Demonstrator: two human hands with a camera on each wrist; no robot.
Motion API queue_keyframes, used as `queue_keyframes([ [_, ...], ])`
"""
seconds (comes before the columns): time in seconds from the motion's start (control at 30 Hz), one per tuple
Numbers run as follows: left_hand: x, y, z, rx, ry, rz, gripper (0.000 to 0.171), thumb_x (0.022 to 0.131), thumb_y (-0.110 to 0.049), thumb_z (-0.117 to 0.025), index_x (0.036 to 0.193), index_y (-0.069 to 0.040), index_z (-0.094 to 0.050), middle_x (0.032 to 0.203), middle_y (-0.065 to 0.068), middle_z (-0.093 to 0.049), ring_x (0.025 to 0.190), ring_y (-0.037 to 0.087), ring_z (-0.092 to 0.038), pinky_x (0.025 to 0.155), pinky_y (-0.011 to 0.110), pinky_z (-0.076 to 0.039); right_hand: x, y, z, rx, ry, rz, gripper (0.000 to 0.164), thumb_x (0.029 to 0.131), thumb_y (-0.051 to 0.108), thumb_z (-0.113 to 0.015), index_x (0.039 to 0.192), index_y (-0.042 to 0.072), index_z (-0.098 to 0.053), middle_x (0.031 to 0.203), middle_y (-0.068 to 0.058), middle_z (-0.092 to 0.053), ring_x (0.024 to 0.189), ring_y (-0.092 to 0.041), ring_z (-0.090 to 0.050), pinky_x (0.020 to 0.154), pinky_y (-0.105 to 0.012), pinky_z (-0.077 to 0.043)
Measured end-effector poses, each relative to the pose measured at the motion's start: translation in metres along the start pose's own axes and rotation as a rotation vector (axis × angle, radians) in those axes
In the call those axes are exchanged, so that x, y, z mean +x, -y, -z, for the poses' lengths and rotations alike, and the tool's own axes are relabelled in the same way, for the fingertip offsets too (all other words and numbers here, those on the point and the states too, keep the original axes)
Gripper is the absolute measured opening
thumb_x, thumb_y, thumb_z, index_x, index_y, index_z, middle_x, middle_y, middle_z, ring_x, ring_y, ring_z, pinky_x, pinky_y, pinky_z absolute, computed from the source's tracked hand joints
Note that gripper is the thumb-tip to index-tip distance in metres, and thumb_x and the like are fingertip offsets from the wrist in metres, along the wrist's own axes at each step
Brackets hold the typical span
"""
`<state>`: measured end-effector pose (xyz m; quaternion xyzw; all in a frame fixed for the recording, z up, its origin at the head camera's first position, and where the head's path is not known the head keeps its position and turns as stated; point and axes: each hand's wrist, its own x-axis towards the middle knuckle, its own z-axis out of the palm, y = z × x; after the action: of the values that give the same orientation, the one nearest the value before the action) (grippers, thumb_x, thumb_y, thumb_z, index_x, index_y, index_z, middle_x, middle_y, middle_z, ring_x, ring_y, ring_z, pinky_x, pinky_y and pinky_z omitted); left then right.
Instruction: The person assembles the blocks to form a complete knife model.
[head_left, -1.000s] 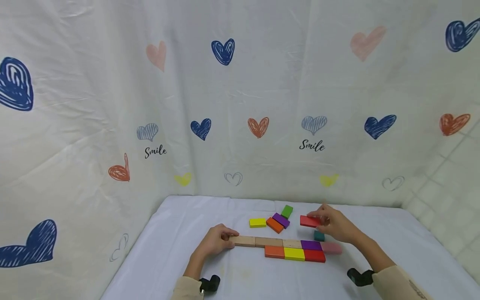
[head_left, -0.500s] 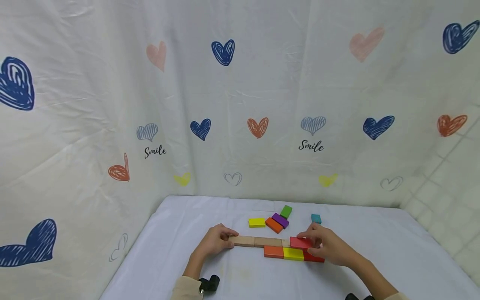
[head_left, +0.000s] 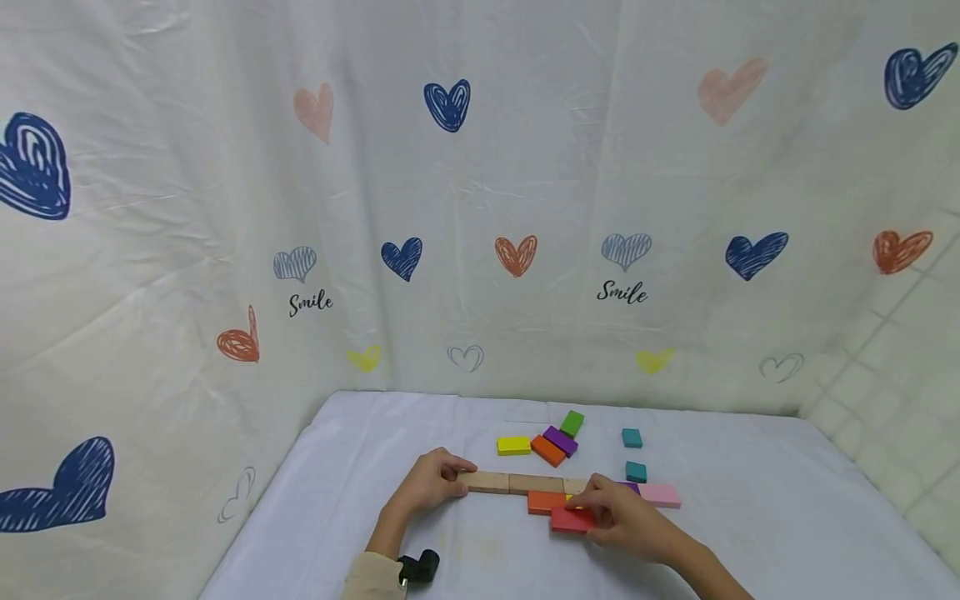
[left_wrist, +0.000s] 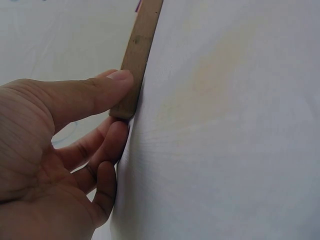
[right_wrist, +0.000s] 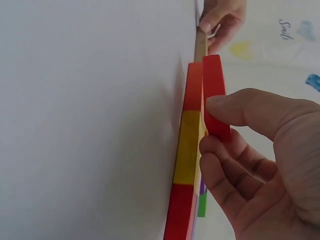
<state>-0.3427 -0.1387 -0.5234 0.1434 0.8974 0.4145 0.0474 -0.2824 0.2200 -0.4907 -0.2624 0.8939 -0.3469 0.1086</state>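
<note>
At the left end of the back row, my left hand (head_left: 432, 483) pinches a plain wooden block (left_wrist: 137, 55), thumb on its near face. My right hand (head_left: 626, 517) holds a red block (right_wrist: 215, 75) between thumb and fingers. In the right wrist view this block is raised above the front row, near its orange block (right_wrist: 193, 85) and yellow block (right_wrist: 187, 145). Another red block (right_wrist: 179, 212) ends that row; the right hand hides it in the head view. A second wooden block (head_left: 536, 484) continues the back row, whose purple block is mostly covered by the right hand.
A pink block (head_left: 660, 496) lies at the back row's right end. Behind the rows lie two teal blocks (head_left: 636, 472), a yellow block (head_left: 513, 446), an orange block (head_left: 548, 451), a purple block (head_left: 561, 442) and a green block (head_left: 572, 423). A white cloth (head_left: 300, 533) covers the table.
My right hand has carried the red block from behind the rows toward me and left, over the front row. The pink and teal blocks are uncovered again. My left hand stays in place.
</note>
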Motion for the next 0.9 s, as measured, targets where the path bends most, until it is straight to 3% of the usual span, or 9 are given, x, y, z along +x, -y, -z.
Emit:
queue_keyframes([
  [0.37,-0.001,-0.003,0.002,0.002,0.002,-0.012,0.029,0.083,-0.008,-0.082,0.110,-0.019,-0.081,0.094,0.004,-0.060,0.085,0.017,-0.050,0.070,0.029,-0.040,0.011,0.007,-0.017,-0.065,-0.032,-0.023,0.033,0.082,0.017,-0.084,0.113,0.025,-0.077,0.092,0.004,-0.053,0.082,-0.007,-0.050,0.067,-0.020,-0.046],
  [0.9,-0.002,-0.004,0.002,-0.001,0.000,-0.007,0.029,0.083,-0.009,-0.083,0.110,-0.021,-0.081,0.094,0.005,-0.061,0.085,0.017,-0.051,0.070,0.029,-0.041,0.014,0.011,-0.024,-0.099,-0.051,-0.076,0.032,0.080,0.018,-0.086,0.111,0.024,-0.077,0.094,0.006,-0.055,0.086,-0.011,-0.052,0.069,-0.019,-0.047],
])
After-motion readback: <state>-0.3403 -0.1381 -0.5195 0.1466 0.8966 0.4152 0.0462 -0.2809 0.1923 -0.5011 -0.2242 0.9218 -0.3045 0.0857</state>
